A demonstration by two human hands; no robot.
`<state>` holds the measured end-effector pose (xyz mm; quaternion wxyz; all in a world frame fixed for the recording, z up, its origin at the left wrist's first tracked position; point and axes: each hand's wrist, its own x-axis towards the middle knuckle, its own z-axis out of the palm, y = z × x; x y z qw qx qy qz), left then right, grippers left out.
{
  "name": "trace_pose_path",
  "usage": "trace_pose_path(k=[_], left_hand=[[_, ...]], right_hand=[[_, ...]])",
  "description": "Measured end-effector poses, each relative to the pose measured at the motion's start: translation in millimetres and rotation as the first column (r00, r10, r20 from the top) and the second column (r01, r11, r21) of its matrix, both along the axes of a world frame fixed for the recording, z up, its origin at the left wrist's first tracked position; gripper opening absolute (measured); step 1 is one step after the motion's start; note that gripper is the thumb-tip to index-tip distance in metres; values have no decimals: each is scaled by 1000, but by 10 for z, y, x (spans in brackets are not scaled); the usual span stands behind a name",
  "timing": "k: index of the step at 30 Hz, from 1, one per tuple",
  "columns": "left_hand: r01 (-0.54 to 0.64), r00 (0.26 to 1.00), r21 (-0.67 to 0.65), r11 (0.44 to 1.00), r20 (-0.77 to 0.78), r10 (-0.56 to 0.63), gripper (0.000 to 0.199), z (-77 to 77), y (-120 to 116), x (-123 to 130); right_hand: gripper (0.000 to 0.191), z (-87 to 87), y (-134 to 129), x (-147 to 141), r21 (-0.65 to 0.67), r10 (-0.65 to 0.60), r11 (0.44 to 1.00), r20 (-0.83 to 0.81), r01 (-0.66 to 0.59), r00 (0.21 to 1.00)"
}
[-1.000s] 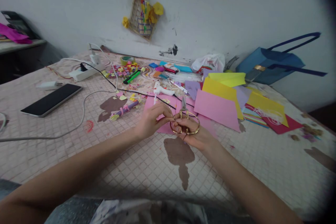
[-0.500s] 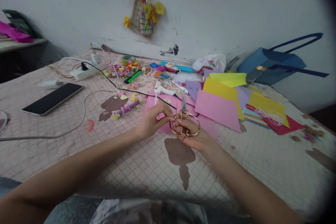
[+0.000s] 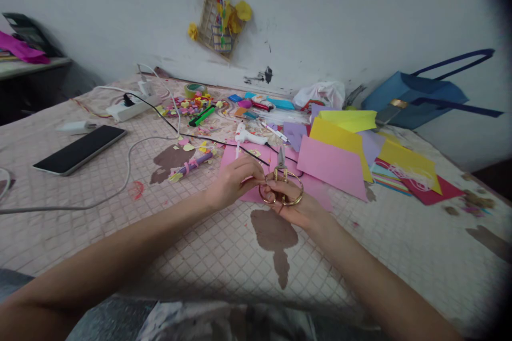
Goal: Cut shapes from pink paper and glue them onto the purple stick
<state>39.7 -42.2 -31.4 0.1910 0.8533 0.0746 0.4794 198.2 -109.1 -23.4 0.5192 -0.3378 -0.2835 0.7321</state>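
Gold-handled scissors (image 3: 281,160) rest in my right hand (image 3: 302,209), blades pointing away from me and the ring handles by the fingers. My left hand (image 3: 236,181) meets it, thumb and fingertips pinched together beside the left ring; whatever is between them is too small to make out. Under the blades lies pink paper (image 3: 316,189) on the table. Just beyond my hands is a white glue gun (image 3: 251,138). To the left lies a rolled purple paper stick (image 3: 196,164) with pink and yellow bits on it.
Left on the table are a phone (image 3: 82,150), a power strip (image 3: 132,108) and trailing cables. Green cutter (image 3: 203,116), tape roll (image 3: 196,89) and paper scraps lie at the back. Coloured sheets (image 3: 334,168) spread rightward towards a blue bag (image 3: 416,98) against the wall.
My left fingers have shifted slightly at the pinch, and the scissors have turned a little in my right hand. Everything else stays where it was.
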Motion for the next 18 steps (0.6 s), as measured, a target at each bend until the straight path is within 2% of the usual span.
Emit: trace_pose_path(k=[7, 14, 16, 18], left_hand=[[-3, 1000, 16, 1000, 26, 3, 6, 5, 6, -5], [3, 998, 135, 991, -70, 7, 4, 13, 14, -23], [-6, 998, 91, 996, -56, 11, 4, 16, 14, -19], [-29, 999, -31, 999, -21, 28, 7, 16, 11, -8]], right_hand=[[14, 36, -8, -8, -41, 6, 999, -37, -8, 999], [14, 0, -3, -6, -42, 9, 999, 17, -9, 1000], [13, 18, 1, 5, -5, -5, 1000, 63, 6, 998], [12, 49, 5, 29, 77, -30, 997, 147, 19, 989]])
